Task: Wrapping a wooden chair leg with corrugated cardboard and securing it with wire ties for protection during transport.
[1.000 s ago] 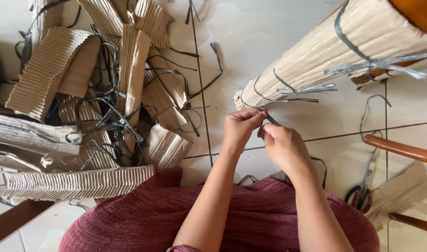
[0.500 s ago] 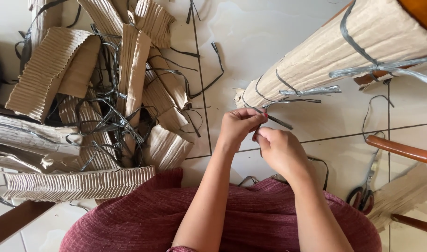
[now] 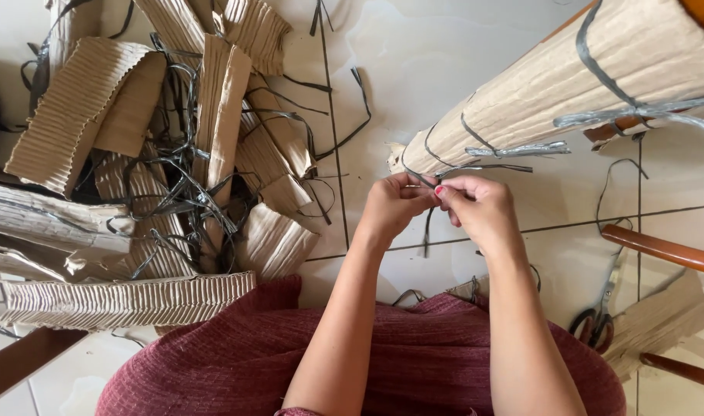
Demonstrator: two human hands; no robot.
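A long piece wrapped in corrugated cardboard (image 3: 568,92) slants from the upper right down to the middle, bound with grey plastic straps (image 3: 514,150). At its lower tip my left hand (image 3: 394,206) and my right hand (image 3: 479,209) meet, fingertips pinched together on a thin dark strap (image 3: 429,223) that hangs down between them. Both hands sit just below the wrapped tip, touching each other.
A heap of torn corrugated cardboard (image 3: 159,169) and tangled dark straps (image 3: 182,200) covers the tiled floor (image 3: 414,62) at left. Scissors (image 3: 598,312) lie at the right, beside wooden furniture legs (image 3: 660,250). My red skirt (image 3: 244,362) fills the bottom.
My hands have shifted slightly up toward the wrapped tip and closed together on the strap. The strap end that stuck out to the right now hangs down between my hands.
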